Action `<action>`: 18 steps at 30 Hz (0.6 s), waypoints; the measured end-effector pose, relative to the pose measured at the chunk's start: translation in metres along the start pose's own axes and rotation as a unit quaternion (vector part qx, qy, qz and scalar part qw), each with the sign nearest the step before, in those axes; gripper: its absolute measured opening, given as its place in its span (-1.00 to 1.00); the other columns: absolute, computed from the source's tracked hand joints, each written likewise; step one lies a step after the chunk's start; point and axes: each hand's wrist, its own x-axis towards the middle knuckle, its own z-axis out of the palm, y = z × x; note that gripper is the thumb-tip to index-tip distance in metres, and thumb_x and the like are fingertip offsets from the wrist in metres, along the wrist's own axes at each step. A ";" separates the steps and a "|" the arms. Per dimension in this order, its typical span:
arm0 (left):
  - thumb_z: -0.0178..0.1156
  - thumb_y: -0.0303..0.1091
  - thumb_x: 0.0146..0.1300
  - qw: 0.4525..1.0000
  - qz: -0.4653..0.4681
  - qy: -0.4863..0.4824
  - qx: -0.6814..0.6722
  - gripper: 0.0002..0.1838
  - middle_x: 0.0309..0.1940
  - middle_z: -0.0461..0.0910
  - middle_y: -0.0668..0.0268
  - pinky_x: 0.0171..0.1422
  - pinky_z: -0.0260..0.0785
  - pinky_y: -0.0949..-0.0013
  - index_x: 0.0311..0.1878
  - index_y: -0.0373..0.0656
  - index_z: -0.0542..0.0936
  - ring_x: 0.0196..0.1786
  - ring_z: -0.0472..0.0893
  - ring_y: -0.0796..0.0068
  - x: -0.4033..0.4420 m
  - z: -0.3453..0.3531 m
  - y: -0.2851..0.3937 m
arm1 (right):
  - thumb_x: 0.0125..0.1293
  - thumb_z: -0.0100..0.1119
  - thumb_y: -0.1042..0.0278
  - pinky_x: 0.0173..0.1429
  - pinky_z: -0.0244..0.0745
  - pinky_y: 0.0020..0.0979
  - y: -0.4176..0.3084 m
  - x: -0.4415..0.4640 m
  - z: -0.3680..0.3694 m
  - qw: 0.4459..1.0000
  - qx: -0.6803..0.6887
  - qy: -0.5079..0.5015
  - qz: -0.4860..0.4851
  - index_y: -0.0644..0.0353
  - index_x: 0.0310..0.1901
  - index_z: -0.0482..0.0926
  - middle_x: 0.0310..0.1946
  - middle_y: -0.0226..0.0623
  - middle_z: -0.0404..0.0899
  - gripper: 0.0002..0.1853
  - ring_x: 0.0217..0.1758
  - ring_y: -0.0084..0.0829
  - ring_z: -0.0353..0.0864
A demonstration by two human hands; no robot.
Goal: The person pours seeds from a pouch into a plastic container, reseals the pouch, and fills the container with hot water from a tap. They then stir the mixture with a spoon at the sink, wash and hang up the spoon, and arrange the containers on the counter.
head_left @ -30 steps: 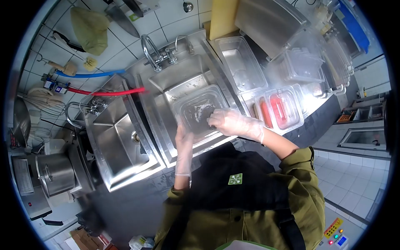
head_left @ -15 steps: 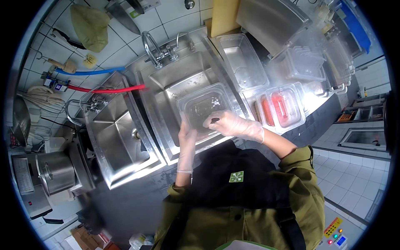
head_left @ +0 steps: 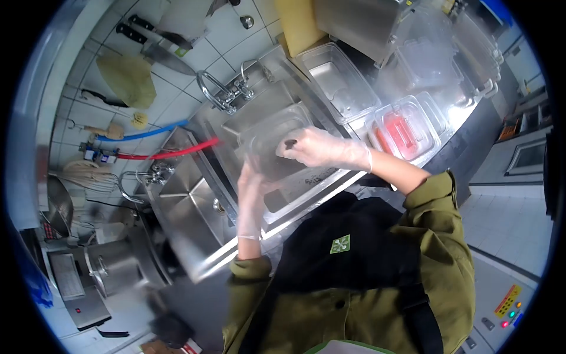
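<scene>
A clear plastic food container (head_left: 262, 131), blurred by motion, is held over the right-hand steel sink (head_left: 236, 121). My left hand (head_left: 252, 187), in a clear disposable glove, grips its left side; the fingertips are smeared. My right hand (head_left: 315, 147), gloved too, is closed in a pinch in front of the container. Something small and dark shows at its fingertips, too unclear to name. Dark specks (head_left: 318, 178) lie below this hand, near the sink's front edge.
Another clear container (head_left: 339, 82) stands right of the sink. Beside it are containers with red contents (head_left: 401, 131). A faucet (head_left: 221, 94) rises behind the sink. A red hose (head_left: 171, 151) reaches over the left sink (head_left: 191, 203). Knives (head_left: 168, 59) hang on the tiled wall.
The camera view has turned. My hands and the container appear higher in the picture, and the container is more blurred. The dark specks below my right hand now show.
</scene>
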 end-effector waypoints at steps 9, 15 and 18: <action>0.09 -0.39 0.03 0.994 0.015 -0.075 0.080 -0.17 0.39 0.24 -0.08 -0.34 0.67 0.37 0.44 -0.39 0.14 -0.30 0.70 0.18 0.001 -0.014 0.172 | 0.41 0.03 0.18 -0.27 0.45 -0.30 -0.044 0.100 -0.141 0.988 0.147 0.027 0.021 0.20 -0.33 0.59 -0.53 -0.26 0.57 -0.72 -0.41 -0.39 0.56; 0.04 -0.45 -0.03 0.994 0.023 -0.068 0.084 -0.22 0.29 0.39 -0.08 -0.51 0.59 0.49 0.37 -0.42 0.25 -0.48 0.67 0.08 -0.016 0.001 0.271 | 0.34 0.06 0.26 -0.21 0.36 -0.42 -0.108 0.140 -0.224 0.981 0.152 0.113 0.042 0.28 -0.34 0.57 -0.46 -0.39 0.54 -0.75 -0.36 -0.52 0.43; 0.03 -0.49 -0.05 0.996 0.027 -0.065 0.047 -0.22 0.26 0.40 -0.13 -0.46 0.64 0.45 0.35 -0.52 0.22 -0.47 0.67 0.06 -0.028 0.012 0.313 | 0.37 0.01 0.16 -0.15 0.34 -0.41 -0.110 0.146 -0.240 0.976 0.192 0.046 -0.091 0.24 -0.30 0.57 -0.42 -0.32 0.53 -0.70 -0.30 -0.48 0.45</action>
